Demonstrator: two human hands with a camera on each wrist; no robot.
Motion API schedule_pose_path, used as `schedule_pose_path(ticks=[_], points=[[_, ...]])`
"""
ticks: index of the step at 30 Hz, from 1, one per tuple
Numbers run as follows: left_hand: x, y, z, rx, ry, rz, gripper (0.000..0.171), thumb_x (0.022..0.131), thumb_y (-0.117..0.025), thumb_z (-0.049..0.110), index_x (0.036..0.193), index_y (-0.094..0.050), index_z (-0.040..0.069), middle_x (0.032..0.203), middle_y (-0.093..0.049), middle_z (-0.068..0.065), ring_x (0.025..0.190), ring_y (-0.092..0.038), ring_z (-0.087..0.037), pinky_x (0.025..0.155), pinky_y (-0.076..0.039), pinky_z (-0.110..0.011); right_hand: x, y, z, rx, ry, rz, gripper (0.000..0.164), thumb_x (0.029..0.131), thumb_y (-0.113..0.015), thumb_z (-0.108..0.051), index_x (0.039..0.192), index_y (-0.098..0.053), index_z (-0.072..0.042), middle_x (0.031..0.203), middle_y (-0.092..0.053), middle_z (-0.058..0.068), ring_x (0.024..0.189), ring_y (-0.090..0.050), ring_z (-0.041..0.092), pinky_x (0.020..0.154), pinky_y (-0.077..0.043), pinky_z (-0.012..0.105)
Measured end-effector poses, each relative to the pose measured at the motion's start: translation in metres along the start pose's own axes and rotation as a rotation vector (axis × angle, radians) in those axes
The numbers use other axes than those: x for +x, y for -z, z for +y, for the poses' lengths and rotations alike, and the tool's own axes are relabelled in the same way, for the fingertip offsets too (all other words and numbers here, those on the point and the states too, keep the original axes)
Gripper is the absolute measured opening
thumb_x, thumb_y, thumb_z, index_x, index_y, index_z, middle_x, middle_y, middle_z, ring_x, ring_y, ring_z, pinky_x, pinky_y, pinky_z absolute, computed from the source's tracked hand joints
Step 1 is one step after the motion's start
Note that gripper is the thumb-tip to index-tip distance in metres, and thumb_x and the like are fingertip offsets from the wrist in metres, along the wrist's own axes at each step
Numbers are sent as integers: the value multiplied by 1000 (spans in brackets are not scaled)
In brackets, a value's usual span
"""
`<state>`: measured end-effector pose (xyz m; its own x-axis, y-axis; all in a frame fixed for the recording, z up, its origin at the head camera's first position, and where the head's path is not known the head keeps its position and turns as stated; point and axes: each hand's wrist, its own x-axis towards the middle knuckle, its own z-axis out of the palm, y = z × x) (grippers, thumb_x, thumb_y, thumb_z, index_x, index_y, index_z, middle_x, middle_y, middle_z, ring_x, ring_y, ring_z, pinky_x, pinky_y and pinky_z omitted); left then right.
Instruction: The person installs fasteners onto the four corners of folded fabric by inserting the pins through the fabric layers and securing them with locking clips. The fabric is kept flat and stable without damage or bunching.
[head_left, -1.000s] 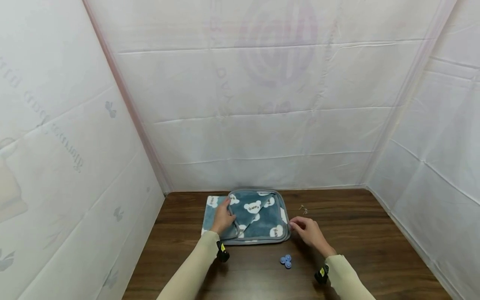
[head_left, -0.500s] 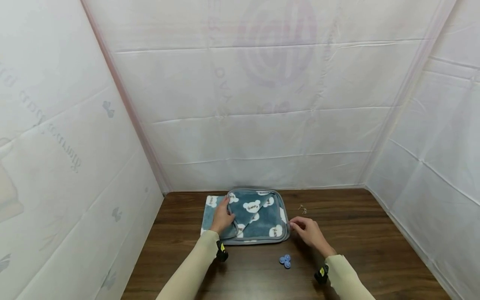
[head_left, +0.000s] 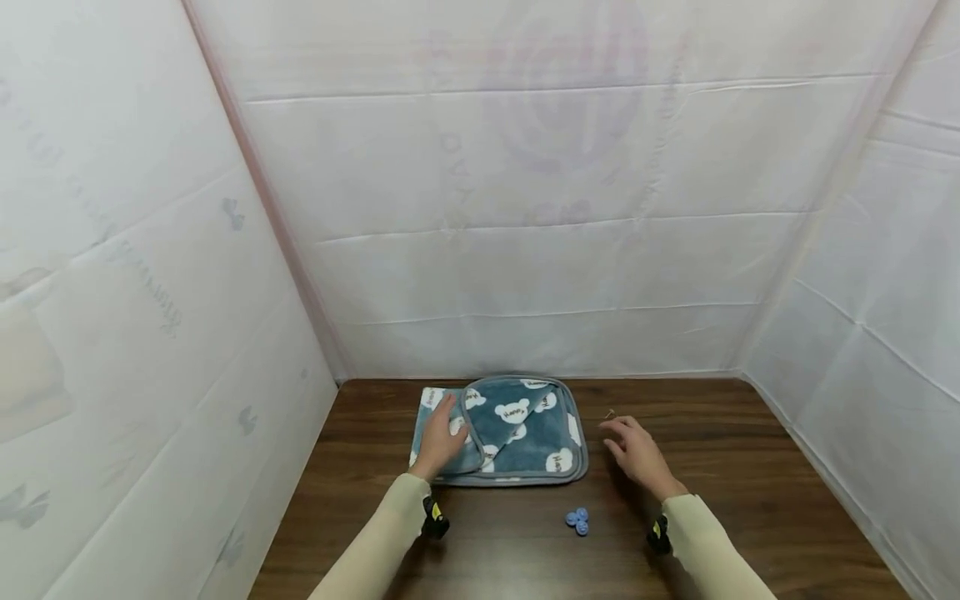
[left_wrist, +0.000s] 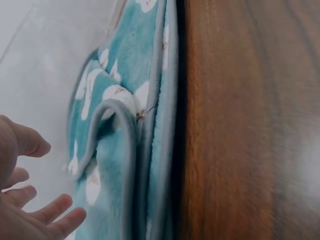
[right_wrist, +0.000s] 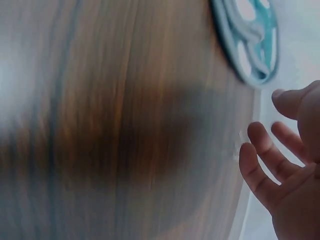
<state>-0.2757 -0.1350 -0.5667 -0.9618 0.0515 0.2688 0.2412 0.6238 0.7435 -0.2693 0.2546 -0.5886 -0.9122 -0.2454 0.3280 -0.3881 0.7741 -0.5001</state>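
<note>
My left hand (head_left: 442, 437) rested flat on the folded blanket (head_left: 517, 429); my right hand (head_left: 637, 454), empty with fingers spread, hovered beside it. A careless nudge could undo the fold.

We are in a makeshift recording booth, not a lived-in room: white plastic sheeting (head_left: 525, 250) (creased, with faint print showing through) walls in a dark wooden table (head_left: 750, 467) on three sides, hiding any surroundings.
</note>
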Motion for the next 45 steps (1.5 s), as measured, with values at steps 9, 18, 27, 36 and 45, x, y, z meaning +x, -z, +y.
schedule_pose_path(ticks=[9,18,27,36,45], points=[[-28,16,3,0,-58,66,57,91,-69,-3,145,-50,-10,152,-43,-34,117,-61,-50,95,-52,-59,6,9,34,-126,-72,-62,35,94,-72,-3,129,-68,-4,124,-58,24,78,-65,31,56,-52,43],[-50,24,-7,18,-104,82,57,91,-70,0,144,-52,-8,150,-46,-33,128,-56,-46,101,-49,-57,8,12,45,-158,-108,-84,36,94,-70,-2,131,-66,-3,116,-58,25,74,-62,32,54,-51,46],[-64,28,-6,-2,-93,80,57,93,-70,1,146,-51,-5,151,-46,-30,121,-60,-47,97,-50,-59,10,9,50,-171,-113,-116,29,95,-69,-3,124,-69,-2,109,-62,19,78,-64,34,58,-53,50],[-70,32,-11,10,-70,85,54,94,-69,1,145,-53,-6,150,-47,-32,116,-63,-47,96,-51,-59,10,4,49,-170,-92,-117,26,94,-70,-2,120,-70,-3,107,-63,17,84,-66,39,61,-54,53],[-75,37,-15,14,-56,94,53,93,-70,0,143,-54,-6,149,-47,-32,114,-64,-46,92,-53,-57,12,1,45,-139,-84,-91,19,93,-72,-2,112,-72,-5,104,-64,15,88,-67,41,63,-55,55]])
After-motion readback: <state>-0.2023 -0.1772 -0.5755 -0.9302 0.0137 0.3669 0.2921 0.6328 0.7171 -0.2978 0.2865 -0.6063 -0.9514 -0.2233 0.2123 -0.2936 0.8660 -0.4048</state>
